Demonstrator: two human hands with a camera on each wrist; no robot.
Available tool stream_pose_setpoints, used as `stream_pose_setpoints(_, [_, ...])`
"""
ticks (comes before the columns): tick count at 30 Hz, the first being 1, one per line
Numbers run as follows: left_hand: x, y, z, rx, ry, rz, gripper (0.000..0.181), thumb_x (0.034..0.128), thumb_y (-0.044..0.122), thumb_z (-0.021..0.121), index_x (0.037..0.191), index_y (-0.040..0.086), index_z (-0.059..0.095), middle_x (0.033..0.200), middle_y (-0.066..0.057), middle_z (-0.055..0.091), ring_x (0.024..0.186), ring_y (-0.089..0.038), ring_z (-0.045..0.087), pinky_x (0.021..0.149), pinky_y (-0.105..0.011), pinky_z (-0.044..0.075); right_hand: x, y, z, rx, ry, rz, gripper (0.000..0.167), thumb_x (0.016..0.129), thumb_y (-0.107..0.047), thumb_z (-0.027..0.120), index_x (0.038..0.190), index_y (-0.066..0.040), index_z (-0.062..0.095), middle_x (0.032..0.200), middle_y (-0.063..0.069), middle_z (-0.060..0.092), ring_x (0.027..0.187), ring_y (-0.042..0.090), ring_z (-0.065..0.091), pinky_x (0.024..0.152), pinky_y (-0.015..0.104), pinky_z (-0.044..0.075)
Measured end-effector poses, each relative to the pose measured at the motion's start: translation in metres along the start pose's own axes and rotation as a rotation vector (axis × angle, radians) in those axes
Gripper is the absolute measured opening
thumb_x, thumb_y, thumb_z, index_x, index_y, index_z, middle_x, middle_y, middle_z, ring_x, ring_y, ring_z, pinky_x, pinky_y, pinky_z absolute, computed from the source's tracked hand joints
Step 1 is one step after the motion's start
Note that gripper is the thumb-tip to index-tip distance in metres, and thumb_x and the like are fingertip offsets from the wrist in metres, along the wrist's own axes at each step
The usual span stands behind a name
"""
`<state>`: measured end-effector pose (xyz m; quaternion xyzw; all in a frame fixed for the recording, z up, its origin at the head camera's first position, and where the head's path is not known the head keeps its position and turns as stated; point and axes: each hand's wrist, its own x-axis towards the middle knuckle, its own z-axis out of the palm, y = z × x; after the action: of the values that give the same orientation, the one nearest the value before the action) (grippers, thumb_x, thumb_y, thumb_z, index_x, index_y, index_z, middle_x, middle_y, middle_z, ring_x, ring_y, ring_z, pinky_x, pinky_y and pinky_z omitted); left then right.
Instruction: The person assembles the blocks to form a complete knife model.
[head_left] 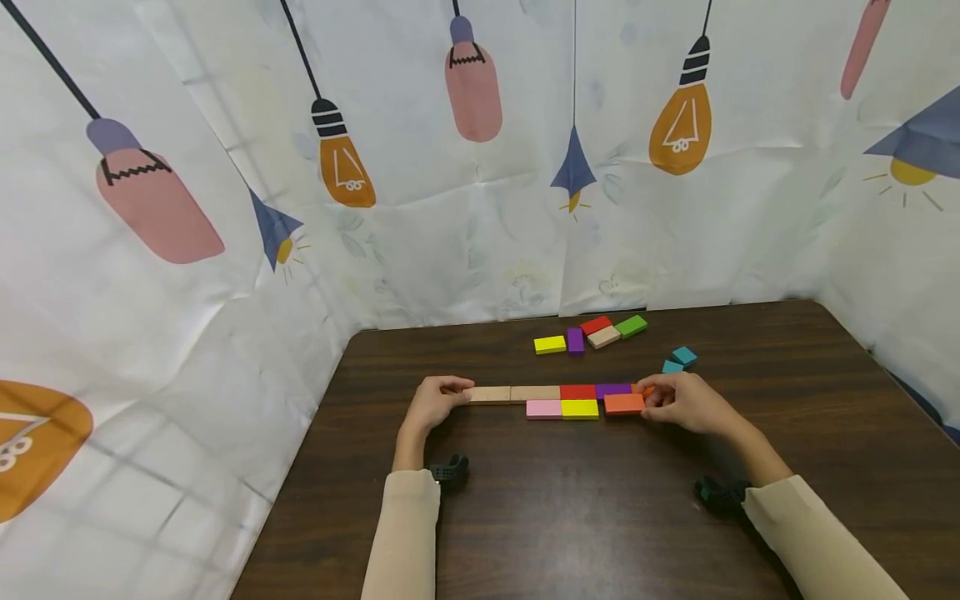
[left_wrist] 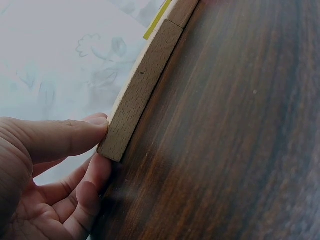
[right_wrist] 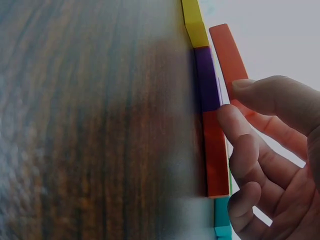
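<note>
My left hand (head_left: 435,404) pinches the left end of a plain wooden block (head_left: 489,395), the first in a straight row on the table. To its right along the row come another wooden block (head_left: 536,392), a red block (head_left: 577,392), a purple block (head_left: 613,390) and an orange block (right_wrist: 216,155). In front of the row, touching it, lie a pink block (head_left: 543,409) and a yellow block (head_left: 580,409). My right hand (head_left: 686,402) pinches a second orange block (head_left: 624,404) between thumb and finger, raised just in front of the purple one; its fingertips hover close to the row.
Toward the back of the dark wooden table (head_left: 570,517) lie loose yellow (head_left: 550,345), purple (head_left: 575,342), red (head_left: 596,325), wooden (head_left: 603,337) and green (head_left: 632,326) blocks. Two teal blocks (head_left: 684,356) sit beyond my right hand. A printed cloth (head_left: 465,225) hangs behind the table.
</note>
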<state>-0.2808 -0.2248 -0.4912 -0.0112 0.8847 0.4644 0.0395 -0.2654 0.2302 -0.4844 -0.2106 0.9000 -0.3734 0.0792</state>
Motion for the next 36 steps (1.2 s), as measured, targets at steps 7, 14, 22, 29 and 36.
stream_pose_setpoints(7, [0.0007, -0.0011, -0.0007, 0.018, 0.007, 0.001, 0.018, 0.093, 0.016, 0.076, 0.111, 0.018, 0.081, 0.102, -0.006, 0.073, 0.086, -0.019, 0.062, 0.076, -0.032, 0.051, 0.0015, 0.0012, 0.0018, -0.011, -0.034, 0.014, 0.035, 0.09, -0.021, 0.08, 0.119, -0.006, 0.07, 0.089, -0.002, 0.072, 0.08, 0.012, 0.065, 0.071, 0.025, 0.054])
stream_pose_setpoints(14, [0.0017, -0.0039, -0.0001, 0.015, -0.002, -0.002, 0.017, 0.094, 0.017, 0.075, 0.11, 0.018, 0.081, 0.103, -0.006, 0.073, 0.086, -0.019, 0.062, 0.075, -0.032, 0.051, 0.0021, 0.0014, 0.005, -0.018, -0.051, 0.044, 0.034, 0.089, -0.02, 0.081, 0.117, -0.005, 0.07, 0.087, -0.003, 0.071, 0.078, 0.013, 0.062, 0.072, 0.027, 0.053])
stream_pose_setpoints(22, [0.0007, -0.0042, 0.0003, 0.001, 0.006, -0.014, 0.017, 0.0936, 0.017, 0.076, 0.11, 0.018, 0.081, 0.103, -0.006, 0.073, 0.087, -0.02, 0.062, 0.078, -0.034, 0.052, 0.0023, 0.0007, 0.005, -0.028, -0.065, 0.049, 0.034, 0.09, -0.02, 0.08, 0.118, -0.004, 0.07, 0.086, -0.004, 0.071, 0.079, 0.014, 0.063, 0.074, 0.029, 0.053])
stream_pose_setpoints(29, [0.0, -0.0038, 0.0, -0.003, -0.003, -0.012, 0.018, 0.0946, 0.017, 0.075, 0.111, 0.018, 0.081, 0.103, -0.006, 0.073, 0.087, -0.021, 0.062, 0.078, -0.035, 0.052, 0.0036, 0.0013, 0.0051, -0.012, -0.066, 0.063, 0.032, 0.089, -0.019, 0.08, 0.116, -0.005, 0.069, 0.085, -0.003, 0.071, 0.079, 0.015, 0.063, 0.073, 0.029, 0.053])
stream_pose_setpoints(36, [-0.0002, -0.0013, -0.0004, -0.009, -0.003, -0.009, 0.017, 0.0946, 0.016, 0.075, 0.111, 0.017, 0.081, 0.102, -0.006, 0.073, 0.087, -0.021, 0.062, 0.077, -0.035, 0.052, 0.004, 0.0005, 0.005, -0.003, -0.061, 0.077, 0.034, 0.09, -0.018, 0.08, 0.117, -0.003, 0.068, 0.085, -0.003, 0.071, 0.078, 0.015, 0.062, 0.073, 0.029, 0.053])
